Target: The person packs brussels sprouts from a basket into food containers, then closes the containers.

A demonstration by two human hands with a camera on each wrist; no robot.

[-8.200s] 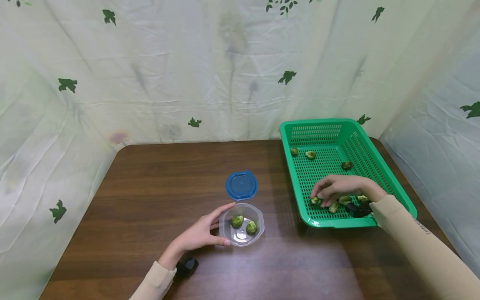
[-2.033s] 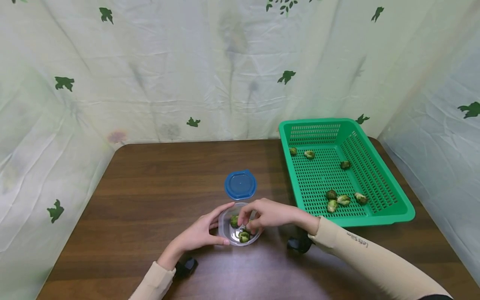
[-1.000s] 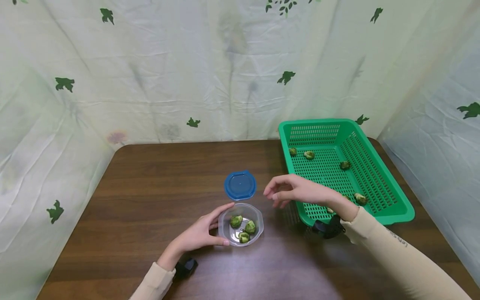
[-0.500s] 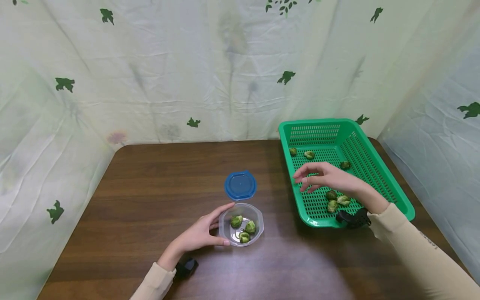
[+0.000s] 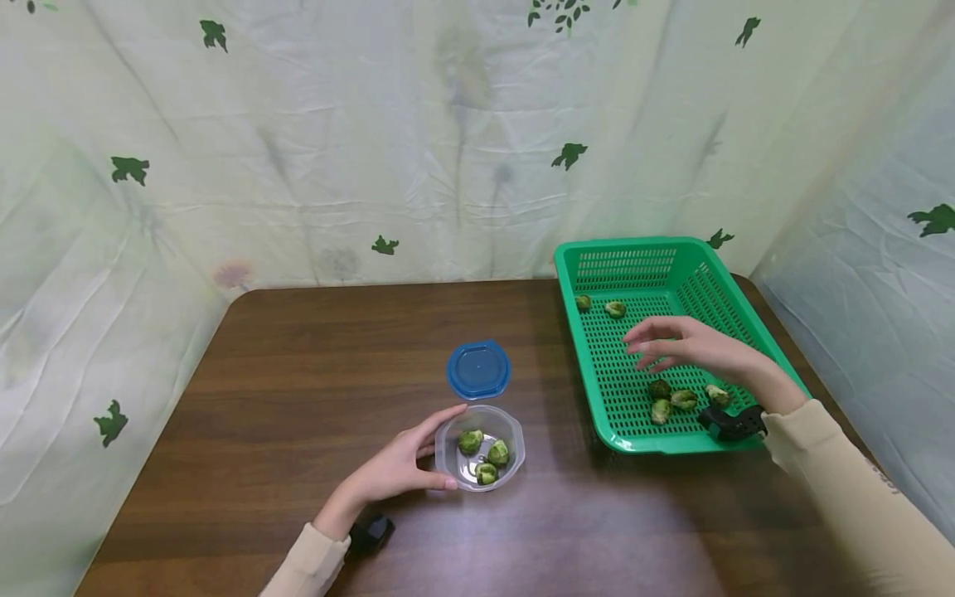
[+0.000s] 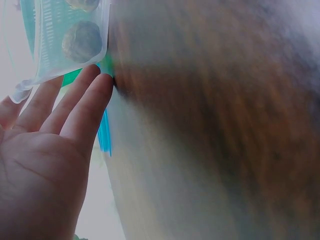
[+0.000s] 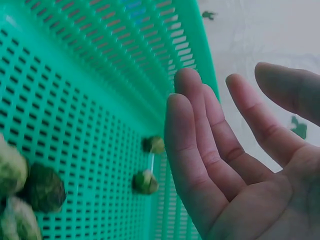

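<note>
My left hand [image 5: 399,462] holds the side of a small clear plastic container [image 5: 516,439], thumb at its near side and fingers at its far side. Three Brussels sprouts [image 5: 470,441] lie inside it. In the left wrist view, the fingertips [image 6: 102,82] touch the container [image 6: 52,70]. My right hand [image 5: 690,344] hovers over the green basket [image 5: 578,369], fingers loosely bent and holding nothing. Below it several Brussels sprouts [image 5: 682,400] lie grouped near the basket's front. The right wrist view shows the bare palm [image 7: 265,200], with two sprouts [image 7: 145,182] beyond the fingers.
A blue lid [image 5: 479,370] lies on the brown wooden table [image 5: 336,356], just behind the container. Two more sprouts [image 5: 615,309] sit toward the basket's back left. A pale curtain [image 5: 313,149] with green leaf patterns hangs behind the table.
A third sprout has been put into the container by my right hand. That hand has since let go and moved right, back over the basket. My left hand has stayed at the container.
</note>
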